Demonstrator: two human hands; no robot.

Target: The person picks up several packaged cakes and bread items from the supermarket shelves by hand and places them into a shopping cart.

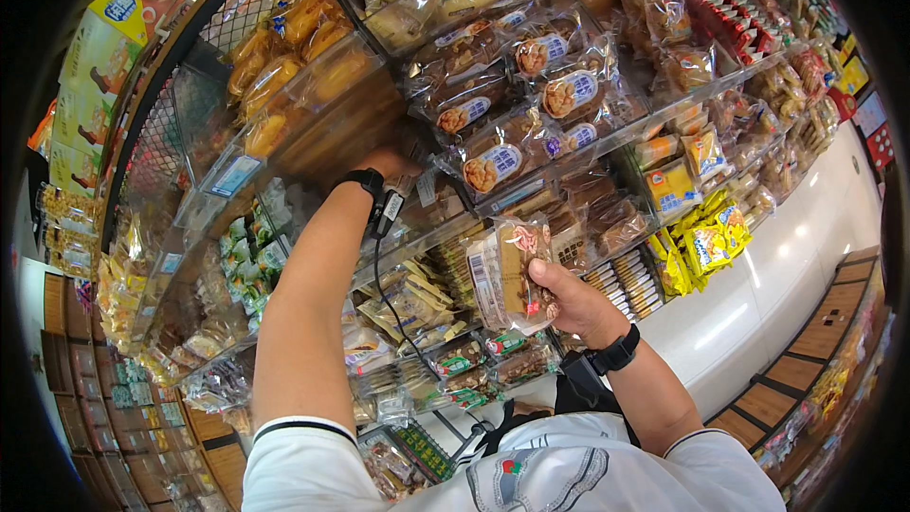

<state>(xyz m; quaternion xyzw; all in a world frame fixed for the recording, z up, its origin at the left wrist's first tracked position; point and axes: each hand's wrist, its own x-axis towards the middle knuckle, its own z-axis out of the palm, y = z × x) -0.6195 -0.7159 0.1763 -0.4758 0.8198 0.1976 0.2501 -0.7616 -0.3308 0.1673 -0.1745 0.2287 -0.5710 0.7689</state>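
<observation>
My right hand (pixel 579 302) grips a flat, clear-wrapped package of brown cake (pixel 515 267) by its right edge. The wrapper bears printing and a barcode panel on its left side. My left hand (pixel 391 165) reaches into a wooden-floored shelf compartment (pixel 334 135), beside the wrapped dark brown cakes (pixel 483 96). Its fingers are in shadow and partly hidden, so whether they hold anything is unclear. A black band with a small tagged device (pixel 387 213) and a cable sits on the left wrist.
Clear plastic dividers and price strips (pixel 234 176) edge the tiered shelf. Golden bread rolls (pixel 270 78) in wrappers lie left of the cakes. Yellow snack bags (pixel 704 242) hang at the lower right, above a pale tiled floor (pixel 789 227). A dangling cable (pixel 387 291) crosses the lower shelf.
</observation>
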